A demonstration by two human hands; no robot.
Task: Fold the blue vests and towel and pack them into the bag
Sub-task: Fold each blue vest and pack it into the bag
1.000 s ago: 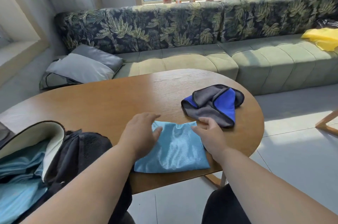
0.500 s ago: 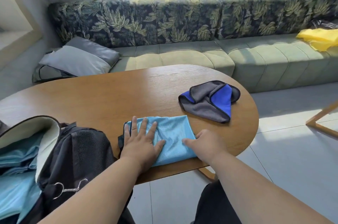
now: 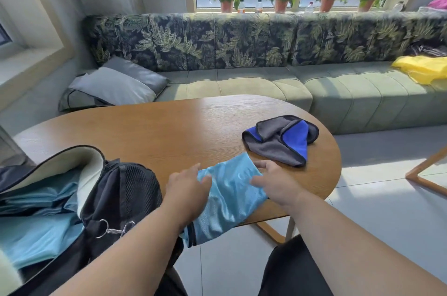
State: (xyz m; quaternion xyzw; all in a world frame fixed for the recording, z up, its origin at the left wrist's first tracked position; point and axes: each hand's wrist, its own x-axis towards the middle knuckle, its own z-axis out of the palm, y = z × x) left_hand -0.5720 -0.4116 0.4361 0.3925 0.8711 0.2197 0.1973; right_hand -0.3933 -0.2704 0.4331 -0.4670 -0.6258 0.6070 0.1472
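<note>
One folded blue vest point(image 3: 229, 196) (shiny, rumpled) overhangs the table point(image 3: 145, 136) edge.

No readable text or labels anywhere

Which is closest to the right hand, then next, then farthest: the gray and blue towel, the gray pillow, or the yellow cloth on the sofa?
From the right hand, in the head view:
1. Towel: on the table, just beyond the fingers.
2. Pillow: at the sofa's left end, past the table.
3. Yellow cloth: at the sofa's far right end.
</note>
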